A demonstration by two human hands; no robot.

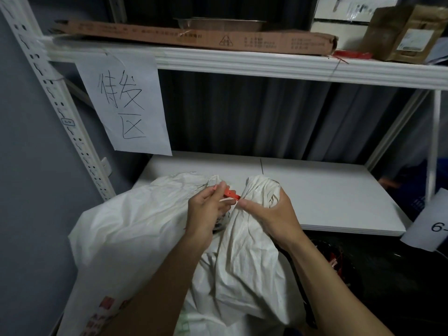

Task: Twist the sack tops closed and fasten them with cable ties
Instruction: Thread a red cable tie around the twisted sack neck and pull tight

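Observation:
A white woven sack [242,258] stands in front of me, its top gathered into a twisted neck [259,187]. My right hand [271,214] grips that neck from the right, thumb pressed at its left side. A red cable tie [231,194] runs from the neck toward my left hand [208,209], which pinches its end between thumb and fingertips. A second white sack [135,226] lies to the left, partly behind my left forearm.
A white shelf board [327,190] lies behind the sacks. A handwritten paper sign [126,103] hangs from the upper shelf [242,64], which carries a flat cardboard box [194,37] and more red ties [351,54]. Dark bags sit at the lower right [363,275].

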